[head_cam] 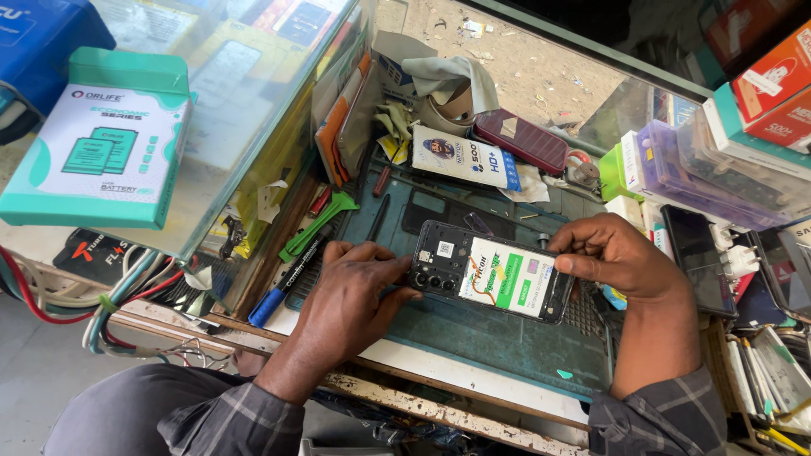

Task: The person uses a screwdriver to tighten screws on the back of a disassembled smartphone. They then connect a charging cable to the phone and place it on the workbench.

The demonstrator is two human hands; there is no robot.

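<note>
Looking down on a cluttered repair counter [473, 359], green mat [507, 338] covering its middle. Topped at left by a glass case [245, 127], with a teal-and-white box [101, 143] lying on the glass. Crowded at right with stacked cartons [773, 80] and a clear purple case [701, 173]. Beside those, a dark phone [694, 257] lying flat.

At centre, just above the mat, an opened phone [490, 272], back cover off, battery with a green-and-white label showing, camera cluster at its left end. Left hand [355, 300] curled at the phone's camera end, fingers closed on a thin dark tool; tip of the tool hidden, so contact with the phone cannot be told. Right hand [612, 253] gripping the phone's right end, thumb and fingers pinched around its edge.

Behind the phone, a white-and-blue carton [465, 158], a maroon phone case [519, 139] and a crumpled grey cloth [448, 76]. Left of the mat, green plastic tweezers [317, 224] and a blue marker [283, 287], lying side by side. Tangled wires [110, 304] hanging under the glass case at far left.
</note>
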